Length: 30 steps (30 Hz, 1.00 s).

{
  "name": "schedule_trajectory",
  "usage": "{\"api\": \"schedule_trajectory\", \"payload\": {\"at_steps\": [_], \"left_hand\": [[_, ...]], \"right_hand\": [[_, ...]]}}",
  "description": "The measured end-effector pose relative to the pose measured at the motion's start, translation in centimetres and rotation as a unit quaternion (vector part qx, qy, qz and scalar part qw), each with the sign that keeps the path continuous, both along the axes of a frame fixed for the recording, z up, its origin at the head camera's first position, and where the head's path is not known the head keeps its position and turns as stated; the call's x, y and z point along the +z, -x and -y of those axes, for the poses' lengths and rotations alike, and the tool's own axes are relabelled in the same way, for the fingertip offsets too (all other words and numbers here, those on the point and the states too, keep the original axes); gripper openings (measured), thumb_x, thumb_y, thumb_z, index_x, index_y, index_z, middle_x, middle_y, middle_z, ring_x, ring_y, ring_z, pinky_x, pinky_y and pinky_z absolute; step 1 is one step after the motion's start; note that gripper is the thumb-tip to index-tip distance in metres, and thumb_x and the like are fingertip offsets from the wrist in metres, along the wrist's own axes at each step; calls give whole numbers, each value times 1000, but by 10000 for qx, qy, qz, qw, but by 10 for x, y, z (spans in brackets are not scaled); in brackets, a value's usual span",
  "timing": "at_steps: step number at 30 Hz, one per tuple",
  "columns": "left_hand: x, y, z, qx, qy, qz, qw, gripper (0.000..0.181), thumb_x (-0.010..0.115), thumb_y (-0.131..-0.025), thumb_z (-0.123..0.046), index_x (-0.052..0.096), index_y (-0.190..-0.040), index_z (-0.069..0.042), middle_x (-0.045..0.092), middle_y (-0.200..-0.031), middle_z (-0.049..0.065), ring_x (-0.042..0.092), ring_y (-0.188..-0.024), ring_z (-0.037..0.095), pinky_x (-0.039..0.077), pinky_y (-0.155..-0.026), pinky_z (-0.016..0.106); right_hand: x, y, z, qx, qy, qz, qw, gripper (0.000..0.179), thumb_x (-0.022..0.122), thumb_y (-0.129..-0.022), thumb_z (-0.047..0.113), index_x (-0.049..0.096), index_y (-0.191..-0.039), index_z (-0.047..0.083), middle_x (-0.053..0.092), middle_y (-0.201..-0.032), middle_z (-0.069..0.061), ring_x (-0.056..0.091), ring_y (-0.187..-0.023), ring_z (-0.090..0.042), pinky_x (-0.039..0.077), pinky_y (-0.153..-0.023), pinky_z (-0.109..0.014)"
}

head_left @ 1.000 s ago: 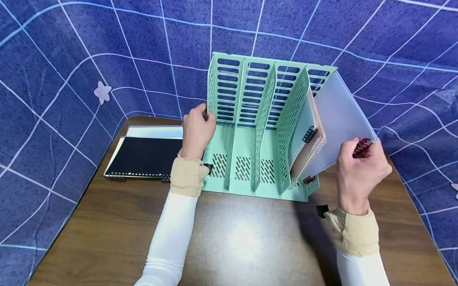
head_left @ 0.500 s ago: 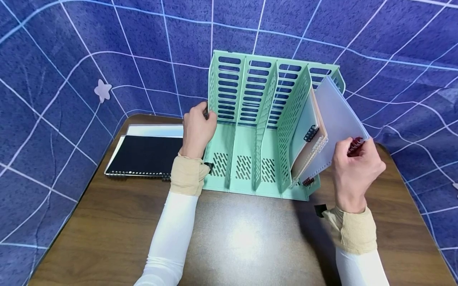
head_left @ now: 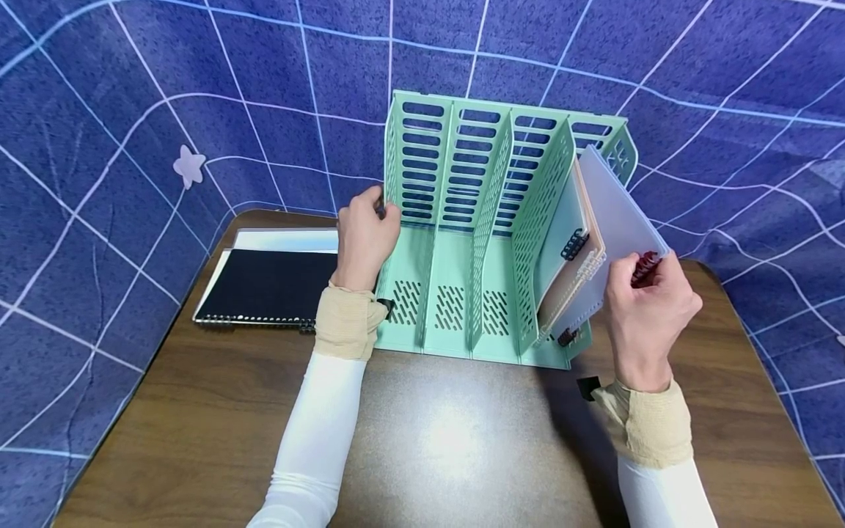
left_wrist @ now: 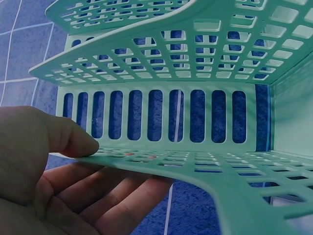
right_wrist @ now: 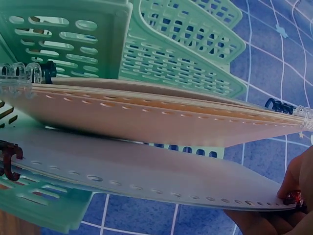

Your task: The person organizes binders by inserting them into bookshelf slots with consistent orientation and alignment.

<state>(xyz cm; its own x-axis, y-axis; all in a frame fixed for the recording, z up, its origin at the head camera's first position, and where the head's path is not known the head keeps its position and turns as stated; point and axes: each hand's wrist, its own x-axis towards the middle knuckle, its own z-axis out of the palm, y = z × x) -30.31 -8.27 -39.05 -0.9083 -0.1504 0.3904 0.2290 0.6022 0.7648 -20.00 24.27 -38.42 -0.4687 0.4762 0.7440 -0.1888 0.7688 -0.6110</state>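
From my end, I have the right hand (head_left: 653,304) pinching the notebook (head_left: 610,213) at a corner by its glossy red rings (head_left: 645,269). Its smooth, milky cover, oval holes along the edge, slants from that grip into the nearest slot of the rack (head_left: 455,257), beside a peach notebook (right_wrist: 122,115) bound with clear plastic loops. Farther left, I have the left hand (head_left: 366,240) gripping the rack's thin, pierced mint wall, thumb inside, fingers outside. Just left of that hold, a flat black notebook (head_left: 277,286) lies on the wood-grained table (head_left: 218,411).
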Motion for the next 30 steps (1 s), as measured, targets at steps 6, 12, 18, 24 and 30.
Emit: {"api": "schedule_trajectory", "payload": {"at_steps": [6, 12, 18, 24, 30], "left_hand": [[0, 0, 0, 18, -17, 23, 10000, 17, 50, -99, -17, 66, -93, -12, 43, -57, 2, 34, -43, 22, 30, -48, 35], [0, 0, 0, 9, -5, 31, 10000, 18, 50, -100, -17, 67, -94, -12, 44, -57, 3, 35, -43, 23, 30, -48, 36], [0, 0, -1, 12, -56, 6, 10000, 16, 51, -98, -16, 65, -92, -13, 44, -57, 2, 34, -43, 21, 29, -48, 36], [0, 1, -1, 32, -56, 29, 10000, 14, 51, -97, -17, 64, -91, -14, 45, -57, 3, 36, -44, 21, 30, -48, 36], [-1, 1, 0, 40, -85, 72, 9999, 18, 52, -98, -18, 69, -100, -14, 51, -58, 4, 41, -45, 23, 33, -49, 37]], "right_hand": [[3, -2, 3, 134, -1, 116, 9998, 17, 60, -90, 8, 63, -78, -2, 62, -65, -14, 41, -56, 9, 30, -56, -10], [3, -4, 4, 240, -41, 225, 9995, 16, 59, -90, 8, 64, -78, -1, 62, -64, -12, 41, -55, 8, 30, -55, -11], [1, -4, 3, 402, -71, 319, 9987, 15, 59, -91, 10, 68, -82, 1, 63, -66, -8, 44, -55, 3, 31, -55, -13], [0, -4, 3, 545, -135, 330, 9979, 15, 59, -91, 12, 68, -83, 3, 63, -66, -3, 47, -54, -1, 33, -54, -14], [1, -5, 4, 568, -189, 329, 9977, 16, 58, -91, 13, 67, -82, 4, 63, -66, -3, 48, -54, -2, 33, -54, -14]]}}
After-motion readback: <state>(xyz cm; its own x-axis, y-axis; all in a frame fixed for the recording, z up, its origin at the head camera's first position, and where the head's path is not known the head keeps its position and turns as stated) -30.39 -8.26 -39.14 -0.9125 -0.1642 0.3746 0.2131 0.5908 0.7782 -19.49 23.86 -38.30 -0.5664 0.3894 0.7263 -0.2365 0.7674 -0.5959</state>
